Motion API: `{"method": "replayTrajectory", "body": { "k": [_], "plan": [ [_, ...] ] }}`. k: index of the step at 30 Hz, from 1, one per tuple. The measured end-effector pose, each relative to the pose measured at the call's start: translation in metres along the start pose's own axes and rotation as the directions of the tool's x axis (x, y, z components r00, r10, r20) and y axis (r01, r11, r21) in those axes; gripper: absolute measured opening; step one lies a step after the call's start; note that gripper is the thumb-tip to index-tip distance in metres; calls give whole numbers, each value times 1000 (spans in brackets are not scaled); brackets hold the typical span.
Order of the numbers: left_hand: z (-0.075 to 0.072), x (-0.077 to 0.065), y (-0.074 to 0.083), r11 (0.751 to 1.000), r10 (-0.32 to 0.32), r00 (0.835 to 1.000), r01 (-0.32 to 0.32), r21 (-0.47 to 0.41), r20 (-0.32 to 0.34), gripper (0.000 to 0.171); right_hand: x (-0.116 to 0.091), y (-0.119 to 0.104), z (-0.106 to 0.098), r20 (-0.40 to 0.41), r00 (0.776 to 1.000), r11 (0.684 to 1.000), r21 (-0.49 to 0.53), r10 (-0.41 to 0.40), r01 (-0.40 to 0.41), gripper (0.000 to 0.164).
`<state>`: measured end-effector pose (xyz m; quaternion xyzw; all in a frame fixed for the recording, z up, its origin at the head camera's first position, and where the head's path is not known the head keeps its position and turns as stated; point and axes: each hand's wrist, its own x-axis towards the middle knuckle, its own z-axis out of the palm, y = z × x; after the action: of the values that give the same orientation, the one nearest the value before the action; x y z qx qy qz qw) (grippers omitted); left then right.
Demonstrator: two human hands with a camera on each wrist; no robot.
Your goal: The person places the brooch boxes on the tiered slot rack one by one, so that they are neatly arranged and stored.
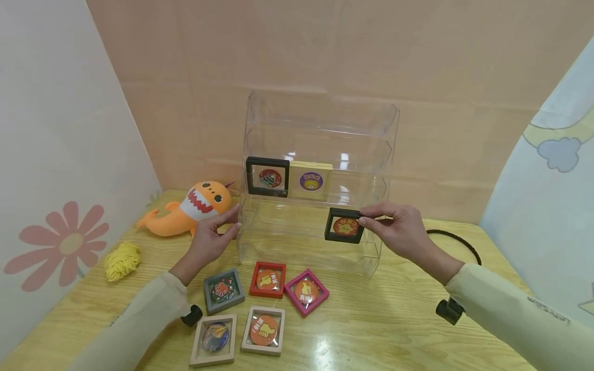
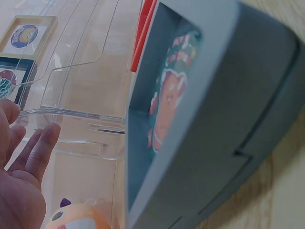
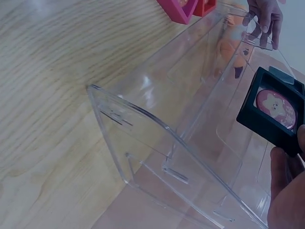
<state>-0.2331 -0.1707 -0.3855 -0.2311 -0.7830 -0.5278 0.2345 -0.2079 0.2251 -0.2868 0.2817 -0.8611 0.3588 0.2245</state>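
Right hand (image 1: 402,226): thumb and fingers pinching one black star frame (image 1: 345,226) by its right-hand edge. Frame upright, slightly tilted, its round red badge with yellow star facing out; placed before the right half of the clear rack (image 1: 320,123), below the level of the shelved pair; contact with the rack cannot be told. Left hand (image 1: 213,234): thumb and fingers gripping the left side edge of the same rack, a transparent tiered stand. Middle tier of rack, at left: one black tree frame (image 1: 268,178) and, just beside it, one yellow frame (image 1: 310,180) with purple bear badge, both upright. Desk (image 1: 385,319), wood-grained, before the rack: one grey frame (image 1: 224,291); one red frame (image 1: 268,280); one magenta frame (image 1: 307,292), turned cornerwise; nearer, one pale thumbs-up frame (image 1: 263,330) and one pale blue-badge frame (image 1: 213,340), all five lying face up. Left of rack: one orange shark plush (image 1: 162,222); beyond the left forearm, one bundle of yellow yarn (image 1: 122,261). Behind the right wrist: one dark cord (image 1: 459,237), curved.
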Motion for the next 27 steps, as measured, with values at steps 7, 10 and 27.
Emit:
{"method": "replayTrajectory", "body": {
  "k": [7,10,27],
  "plan": [
    [0,0,-1,1000,17,1000,-17,16,-5,43,16,-2,8,-60,998,999,42,0,2,12],
    [0,0,-1,1000,18,1000,-18,14,-6,43,22,-2,12,-76,997,997,76,5,1,12],
    [-2,0,34,1000,-1,1000,0,3,11,40,39,-2,49,-79,997,984,177,-19,33,11]
  ]
}}
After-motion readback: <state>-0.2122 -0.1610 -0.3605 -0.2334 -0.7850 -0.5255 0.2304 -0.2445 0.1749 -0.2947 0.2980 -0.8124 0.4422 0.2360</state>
